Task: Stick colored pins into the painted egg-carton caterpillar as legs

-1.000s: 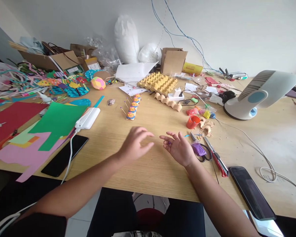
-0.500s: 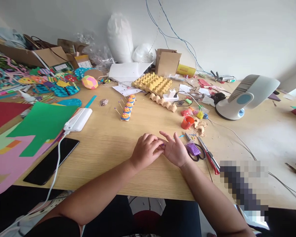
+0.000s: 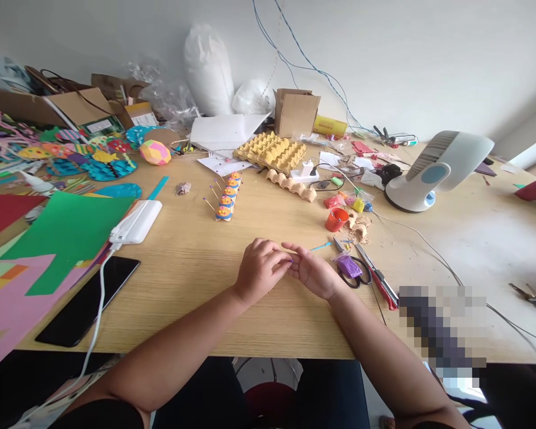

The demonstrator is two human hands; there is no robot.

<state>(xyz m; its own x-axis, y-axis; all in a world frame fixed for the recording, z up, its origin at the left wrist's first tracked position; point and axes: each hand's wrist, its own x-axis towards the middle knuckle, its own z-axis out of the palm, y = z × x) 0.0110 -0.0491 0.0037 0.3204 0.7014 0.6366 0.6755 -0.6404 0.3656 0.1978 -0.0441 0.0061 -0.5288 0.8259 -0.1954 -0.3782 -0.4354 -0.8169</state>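
Observation:
My left hand [image 3: 259, 271] is closed in a pinch on a tiny purple piece [image 3: 290, 260], perhaps clay; most of it is hidden by the fingertips. My right hand [image 3: 315, 274] lies palm up beside it, fingers stretched out, its fingertips meeting the left ones. Beyond the hands stands a row of egg-carton cups [image 3: 227, 199] decorated in blue and orange, with thin purple-tipped sticks poking out to the left. Just right of my right hand, a packet of purple clay [image 3: 349, 266] rests on black-handled scissors [image 3: 364, 275].
A red-handled utility knife [image 3: 384, 289] and a red bucket [image 3: 337, 219] are at right, before a white fan [image 3: 438, 173]. Yellow egg trays [image 3: 272, 152] lie at the back. Left are green paper [image 3: 71, 229], a phone [image 3: 89, 301] and a cabled white power bank [image 3: 136, 221].
The view has shifted slightly. My right hand's fingers have drawn together and tilted toward the left hand, which keeps its pinch on the purple piece.

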